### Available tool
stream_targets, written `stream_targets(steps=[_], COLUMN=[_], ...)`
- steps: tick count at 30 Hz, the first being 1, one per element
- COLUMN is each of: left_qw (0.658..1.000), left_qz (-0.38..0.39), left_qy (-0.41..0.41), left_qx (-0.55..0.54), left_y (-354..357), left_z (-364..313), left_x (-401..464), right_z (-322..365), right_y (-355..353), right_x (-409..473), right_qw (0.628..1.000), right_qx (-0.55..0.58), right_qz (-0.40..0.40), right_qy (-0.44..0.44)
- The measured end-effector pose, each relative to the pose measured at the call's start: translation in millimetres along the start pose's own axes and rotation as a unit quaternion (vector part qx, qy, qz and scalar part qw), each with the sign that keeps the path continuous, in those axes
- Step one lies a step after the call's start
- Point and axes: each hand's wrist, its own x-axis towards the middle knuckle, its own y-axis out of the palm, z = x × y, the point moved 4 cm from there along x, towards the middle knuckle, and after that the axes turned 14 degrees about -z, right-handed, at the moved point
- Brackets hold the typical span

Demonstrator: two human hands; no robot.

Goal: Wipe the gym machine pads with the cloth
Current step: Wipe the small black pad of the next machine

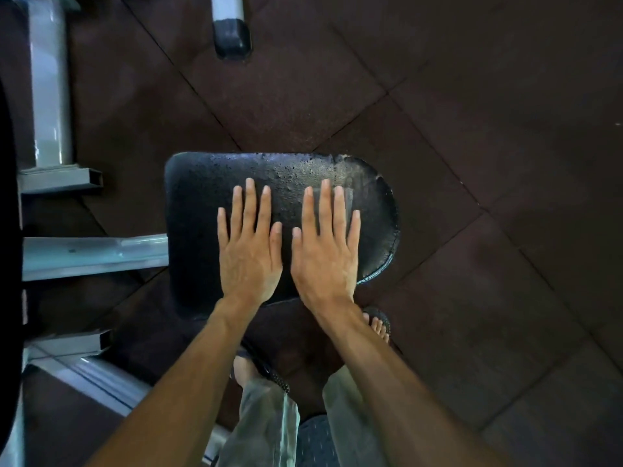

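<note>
A black, worn gym machine pad [199,210] lies flat in the middle of the head view, its surface cracked along the far edge and right side. My left hand [249,247] rests palm down on the pad with straight, spread fingers. Beside it, my right hand [325,251] lies flat on the pad the same way, thumbs nearly touching. Neither hand holds anything. No cloth is in view.
Grey metal frame bars [91,256] of the machine run along the left. A grey post with a black foot [232,35] stands at the top. Dark rubber floor tiles [472,163] spread to the right. My sandalled feet [379,326] stand just below the pad.
</note>
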Motion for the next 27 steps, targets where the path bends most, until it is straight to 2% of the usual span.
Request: stream_targets(steps=[3,6,9,11,13,15,17,19,23,27], left_qw=[1.0,1.0,1.0,1.0,1.0,1.0,1.0,1.0,1.0,1.0], left_qz=[-0.005,-0.005,-0.012,-0.017,-0.019,-0.018,-0.019,-0.019,-0.017,-0.023], left_qy=[0.006,-0.002,-0.004,-0.003,-0.004,-0.004,0.004,0.005,-0.003,-0.007], left_qx=[-0.008,-0.01,0.0,0.001,-0.003,-0.008,-0.007,-0.011,-0.014,-0.011], left_y=[-0.1,0.6,2.0,2.6,3.0,3.1,2.7,1.5,1.6,2.8], left_z=[0.1,0.5,-1.6,-1.8,-1.5,-0.2,1.0,2.0,-0.7,-0.5], left_x=[0.7,-0.1,-1.2,-0.9,-0.4,-1.0,-1.3,-0.5,-0.6,-1.2], right_z=[-28.4,-68.6,-82.2,-65.6,-35.3,-7.5,-1.9,-17.1,-65.7,-41.8], right_y=[-3.2,-18.5,-18.9,-9.3,2.5,9.8,6.6,-3.3,-17.9,-9.3], right_x=[-5.4,-0.7,32.1,59.5,71.7,56.2,24.7,-1.3,2.9,61.1], right_qw=[0.999,0.996,0.995,0.996,0.999,0.995,0.984,0.977,0.989,0.999], right_qx=[-0.035,-0.086,-0.063,-0.04,-0.038,-0.04,-0.039,-0.042,-0.055,-0.035], right_qz=[0.016,0.018,0.0,-0.018,-0.012,0.008,0.035,0.049,0.039,-0.01], right_qy=[-0.022,0.021,0.077,0.08,0.026,-0.086,-0.171,-0.201,-0.132,-0.025])
